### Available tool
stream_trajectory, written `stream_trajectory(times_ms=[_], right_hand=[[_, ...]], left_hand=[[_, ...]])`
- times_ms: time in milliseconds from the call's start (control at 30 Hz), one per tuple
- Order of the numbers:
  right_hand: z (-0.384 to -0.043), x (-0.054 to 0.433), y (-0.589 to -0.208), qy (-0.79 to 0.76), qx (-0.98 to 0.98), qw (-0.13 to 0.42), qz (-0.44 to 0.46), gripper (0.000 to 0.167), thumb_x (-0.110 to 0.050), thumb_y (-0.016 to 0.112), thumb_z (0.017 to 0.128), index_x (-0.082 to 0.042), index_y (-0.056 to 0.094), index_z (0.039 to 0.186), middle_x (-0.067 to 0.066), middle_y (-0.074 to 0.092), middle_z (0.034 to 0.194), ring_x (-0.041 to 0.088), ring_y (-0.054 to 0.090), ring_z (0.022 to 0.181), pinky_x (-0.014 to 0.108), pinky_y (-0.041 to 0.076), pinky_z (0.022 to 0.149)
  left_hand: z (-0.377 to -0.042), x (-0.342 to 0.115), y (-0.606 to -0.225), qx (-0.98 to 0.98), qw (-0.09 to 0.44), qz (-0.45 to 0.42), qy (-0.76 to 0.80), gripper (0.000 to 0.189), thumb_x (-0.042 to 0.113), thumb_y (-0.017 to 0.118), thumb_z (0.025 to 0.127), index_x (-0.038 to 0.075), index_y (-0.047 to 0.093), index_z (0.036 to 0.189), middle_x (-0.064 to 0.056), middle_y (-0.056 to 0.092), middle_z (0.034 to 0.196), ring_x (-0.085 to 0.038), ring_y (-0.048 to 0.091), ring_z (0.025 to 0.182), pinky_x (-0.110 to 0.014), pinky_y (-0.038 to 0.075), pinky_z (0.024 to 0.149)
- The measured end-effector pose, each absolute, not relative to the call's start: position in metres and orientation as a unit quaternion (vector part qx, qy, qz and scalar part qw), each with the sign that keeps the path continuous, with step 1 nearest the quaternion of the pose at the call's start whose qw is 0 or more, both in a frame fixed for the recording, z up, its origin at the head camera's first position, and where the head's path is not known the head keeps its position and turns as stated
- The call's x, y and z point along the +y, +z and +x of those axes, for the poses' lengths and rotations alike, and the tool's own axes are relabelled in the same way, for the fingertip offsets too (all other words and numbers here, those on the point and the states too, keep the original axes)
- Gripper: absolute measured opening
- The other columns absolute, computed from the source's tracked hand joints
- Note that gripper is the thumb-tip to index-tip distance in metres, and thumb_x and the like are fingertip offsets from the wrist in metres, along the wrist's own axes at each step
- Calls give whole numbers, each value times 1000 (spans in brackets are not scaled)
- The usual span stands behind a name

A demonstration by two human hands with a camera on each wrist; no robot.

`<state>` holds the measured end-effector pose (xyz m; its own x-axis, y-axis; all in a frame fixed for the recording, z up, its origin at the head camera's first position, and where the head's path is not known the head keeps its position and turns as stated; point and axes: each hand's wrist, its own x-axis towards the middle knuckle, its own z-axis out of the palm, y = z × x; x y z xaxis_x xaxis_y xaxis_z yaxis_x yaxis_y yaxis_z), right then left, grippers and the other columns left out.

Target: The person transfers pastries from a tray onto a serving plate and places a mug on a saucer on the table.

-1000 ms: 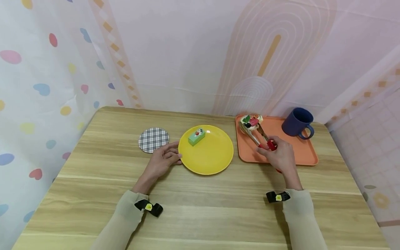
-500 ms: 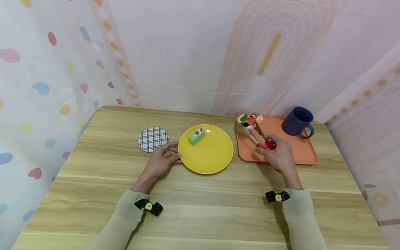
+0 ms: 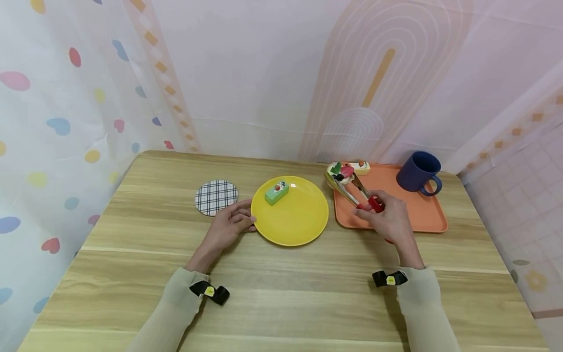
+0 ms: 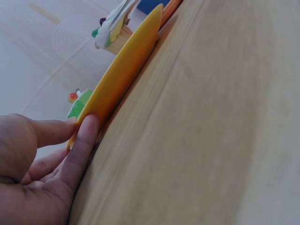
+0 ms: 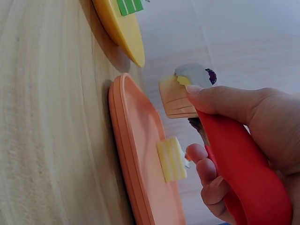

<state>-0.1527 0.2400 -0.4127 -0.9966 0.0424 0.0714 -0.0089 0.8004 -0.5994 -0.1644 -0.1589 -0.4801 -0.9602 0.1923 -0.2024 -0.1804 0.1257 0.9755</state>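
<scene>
My left hand pinches the near-left rim of a yellow plate, thumb on top and fingers under it in the left wrist view. On the plate sits a green toy cake slice. In my right hand I grip red-handled tongs by their handles. Their metal arms hold a toy cupcake topped with cream, berries and a leaf, raised above the tray's left edge. A yellow layered cake slice lies on the orange tray, partly behind the cupcake in the head view.
A dark blue mug stands at the tray's back right, handle toward the right front. Left of the plate lies a round checked coaster. A patterned cloth backdrop rises behind the wooden table.
The right hand has moved the tongs and cupcake a little to the left, uncovering more of the yellow cake slice. The left hand and plate have stayed in place.
</scene>
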Motion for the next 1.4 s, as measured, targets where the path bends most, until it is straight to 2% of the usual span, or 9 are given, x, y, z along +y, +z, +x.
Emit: stream_trajectory(times_ms=[333,800,1167,1400], right_hand=[[-151,235,-413,323,-946,31,4,62,-37,84,86,-5,63,134,21,70,116,33,61,96,27,50,70],[-152,225,-415,334,-941,32,36,58,-34,87,83,-6,66,130,18,71,108,29,62,89,27,52,66],[-150,216,-416,342,-938,18,47,56,-31,87,83,-7,67,129,11,69,89,25,56,80,26,49,60],[-150,210,-415,335,-941,9,52,58,-33,87,82,-8,66,130,13,68,93,25,55,82,27,47,61]], left_hand=[[-164,-159,-479,740,140,2,658,54,5,65,100,6,48,151,-21,62,120,-11,71,93,-28,67,85],[-163,-159,-479,740,139,3,658,54,5,66,100,6,48,151,-21,62,120,-11,70,93,-28,66,85],[-163,-158,-480,732,139,5,667,54,4,65,100,5,48,151,-20,62,119,-11,71,92,-29,67,85],[-163,-158,-479,731,138,6,668,54,3,65,100,4,48,151,-21,62,119,-11,71,92,-29,67,85]])
